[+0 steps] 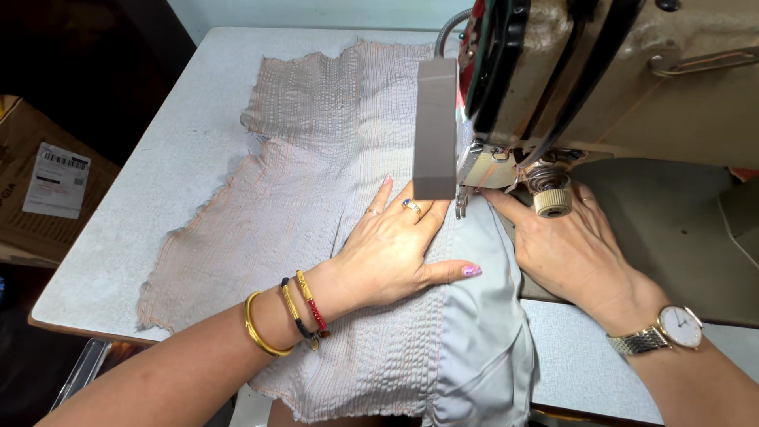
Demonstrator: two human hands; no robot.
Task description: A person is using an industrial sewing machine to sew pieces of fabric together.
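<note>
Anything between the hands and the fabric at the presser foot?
Nothing visible. The left hand lies flat on the smocked fabric, the right hand on the plain grey fabric beside the presser foot. A grey block partly hides the left fingertips.

Speckled grey work table (158,182), brown cardboard box (24,158) with white shipping label (55,180) at far left

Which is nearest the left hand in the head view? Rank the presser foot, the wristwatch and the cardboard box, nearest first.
From the left hand:
1. Presser foot, just beyond the fingertips, to their right.
2. Wristwatch, across on the other wrist, far right.
3. Cardboard box, off the table at the far left.
</note>
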